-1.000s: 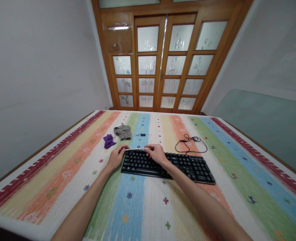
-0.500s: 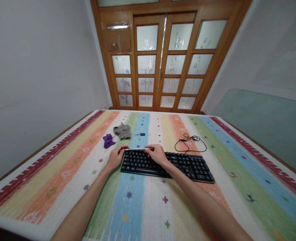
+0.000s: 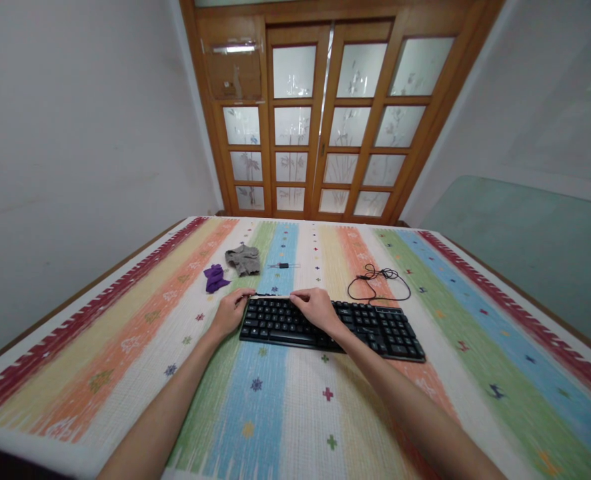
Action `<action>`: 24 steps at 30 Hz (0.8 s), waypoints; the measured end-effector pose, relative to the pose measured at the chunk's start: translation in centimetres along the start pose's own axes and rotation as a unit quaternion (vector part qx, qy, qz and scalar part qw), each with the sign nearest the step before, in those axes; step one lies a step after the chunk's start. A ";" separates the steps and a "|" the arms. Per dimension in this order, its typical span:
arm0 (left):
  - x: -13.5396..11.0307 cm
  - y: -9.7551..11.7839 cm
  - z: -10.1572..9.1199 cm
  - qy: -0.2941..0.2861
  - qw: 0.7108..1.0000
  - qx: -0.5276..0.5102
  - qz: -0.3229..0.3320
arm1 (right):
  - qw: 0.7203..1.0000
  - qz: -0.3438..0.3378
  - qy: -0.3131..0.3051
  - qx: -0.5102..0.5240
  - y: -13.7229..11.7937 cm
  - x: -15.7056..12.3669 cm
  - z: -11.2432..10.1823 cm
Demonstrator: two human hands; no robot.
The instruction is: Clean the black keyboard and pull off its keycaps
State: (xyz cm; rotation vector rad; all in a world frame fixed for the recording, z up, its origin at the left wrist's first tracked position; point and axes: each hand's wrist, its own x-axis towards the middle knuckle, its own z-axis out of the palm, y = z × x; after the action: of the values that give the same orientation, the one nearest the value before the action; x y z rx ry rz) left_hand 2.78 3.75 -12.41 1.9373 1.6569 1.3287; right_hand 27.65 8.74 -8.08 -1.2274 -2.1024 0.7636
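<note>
A black keyboard (image 3: pixel 375 330) lies across the striped tablecloth (image 3: pixel 285 413). Its cable (image 3: pixel 375 283) is coiled just behind it. My left hand (image 3: pixel 230 312) sits at the keyboard's left far corner, with its fingers pinched on one end of a thin stick (image 3: pixel 275 295). That stick runs along the keyboard's far edge. My right hand (image 3: pixel 318 310) rests on the keys, fingers curled down over the stick's other end. The stick shows only as a faint thin line between the hands.
A purple cloth (image 3: pixel 215 278), a grey cloth (image 3: pixel 243 260) and a small black object (image 3: pixel 283 265) lie behind the keyboard on the left. Wooden doors with frosted glass (image 3: pixel 325 127) stand beyond the table's far edge. White walls close in on both sides.
Both hands stay at the keyboard's far edge. The stick between them has sunk closer to the keyboard and shows less clearly. The view has drifted slightly.
</note>
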 end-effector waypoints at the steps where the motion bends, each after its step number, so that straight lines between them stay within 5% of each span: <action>1: 0.0 0.0 0.0 0.000 1.000 0.002 0.009 | 0.999 -0.007 -0.002 -0.032 -0.1 -0.1 -0.2; 8: -0.2 0.2 0.0 -0.023 0.998 0.035 0.050 | 0.977 -0.031 -0.008 -0.209 0.1 -0.8 -0.7; 24: -0.3 -0.2 0.1 -0.026 0.997 0.051 0.045 | 0.967 -0.023 -0.002 -0.255 1.5 -1.6 -1.9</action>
State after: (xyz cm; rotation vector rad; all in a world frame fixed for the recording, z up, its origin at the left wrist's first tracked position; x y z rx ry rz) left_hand 2.78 3.62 -12.70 2.1099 1.6601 1.2352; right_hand 30.53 8.31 -8.17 -1.4217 -2.4061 0.1982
